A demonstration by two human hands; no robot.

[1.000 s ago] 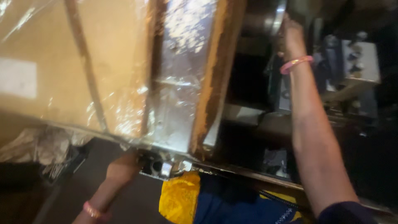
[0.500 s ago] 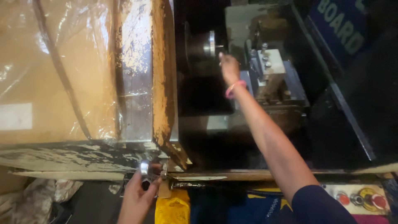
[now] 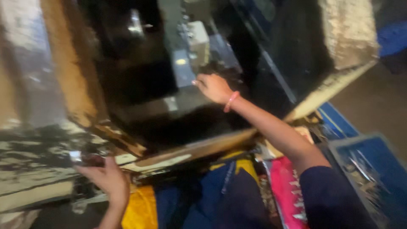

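Head view: your right hand [image 3: 214, 87] has drawn back from the chuck [image 3: 135, 23] deep in the machine and now rests over the dark bed in front of the grey tool block [image 3: 197, 40]; motion blur hides the fingers, so you cannot tell whether it holds anything. Your left hand [image 3: 106, 178] remains at the lower front edge of the machine enclosure [image 3: 199, 148], fingers closed loosely around a small shiny metal part [image 3: 76, 157]. The withdrawal suggests the reach inside is finished. Open room lies between the worn left door edge [image 3: 70, 72] and the dark right panel [image 3: 292, 55]. A blue crate [image 3: 339, 148] stands at the lower right, well apart from your hands.
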